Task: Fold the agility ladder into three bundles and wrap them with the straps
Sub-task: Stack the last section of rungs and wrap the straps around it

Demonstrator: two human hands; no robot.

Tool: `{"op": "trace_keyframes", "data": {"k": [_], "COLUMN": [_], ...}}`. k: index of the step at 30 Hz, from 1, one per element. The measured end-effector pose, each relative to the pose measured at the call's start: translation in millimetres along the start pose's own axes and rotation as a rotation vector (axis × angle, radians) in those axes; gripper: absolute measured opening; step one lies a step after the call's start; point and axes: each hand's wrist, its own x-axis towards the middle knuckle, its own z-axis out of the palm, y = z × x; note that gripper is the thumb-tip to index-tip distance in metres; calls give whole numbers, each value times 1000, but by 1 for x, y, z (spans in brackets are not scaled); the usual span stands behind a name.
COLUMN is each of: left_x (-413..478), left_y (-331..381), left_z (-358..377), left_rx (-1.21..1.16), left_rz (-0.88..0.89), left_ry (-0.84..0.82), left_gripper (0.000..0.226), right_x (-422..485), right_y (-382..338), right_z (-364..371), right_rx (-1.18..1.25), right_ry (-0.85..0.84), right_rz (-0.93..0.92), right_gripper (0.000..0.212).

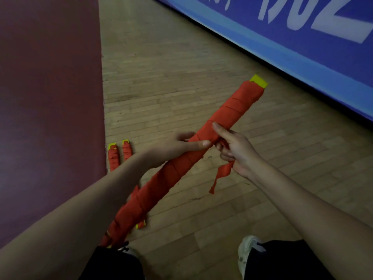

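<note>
A long ladder bundle (228,110), yellow rungs wound in red strap, runs diagonally from my lap up to the right, a yellow end showing at its top. My left hand (173,148) grips it at the middle, thumb along its top. My right hand (236,148) pinches the loose red strap tail (221,174), which hangs down from my fingers, with the forefinger laid on the bundle. Two more wrapped bundles (119,154) lie side by side on the floor at the left, partly hidden by my left forearm.
Wooden plank floor (181,77) spreads ahead. A dark red mat (50,98) covers the left side. A blue banner with white lettering (282,27) slants along the right. My shoes (246,253) and dark trouser legs show at the bottom.
</note>
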Motion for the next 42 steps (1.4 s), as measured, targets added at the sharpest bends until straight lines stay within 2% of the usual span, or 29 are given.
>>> {"op": "trace_keyframes", "data": {"k": [4,6,9,15,20,25,30,33,35,38,40,42], "left_x": [-4,-6,-9,-6,0,6,15,17,20,24,22,18], "left_y": [-3,-5,-6,-11,-11,-7,-17,-17,-16,-17,-15,-8], "left_z": [-13,-20,-22,-18,-13,-6,6,11,13,18,17,13], "left_rx": [-339,-380,-364,-297,-261,-198,36,180,341,510,536,449], "left_rz": [-241,-321,-352,-274,-338,-289,-177,-111,-69,-26,-2,-21], "left_ry": [-269,-334,-379,-190,-78,104,228,297,368,442,435,369], "left_gripper": [69,74,76,59,60,48,51,49,57,73,76,65], "right_x": [-3,-4,-4,-5,-3,0,1,2,2,1,1,3], "right_y": [-4,-5,-5,-5,7,7,6,9,11,11,8,7], "right_z": [1,1,0,-8,-5,-4,2,4,5,6,5,3], "right_rx": [49,57,38,-172,-310,-430,-313,-353,-317,-89,58,152], "right_ry": [-53,-95,-144,-141,-144,-55,15,98,140,159,155,118], "right_rz": [-35,-44,-56,-63,-71,-79,-52,-34,-21,65,117,140], "right_gripper": [31,28,27,27,17,26,40,48,43,32,25,18]}}
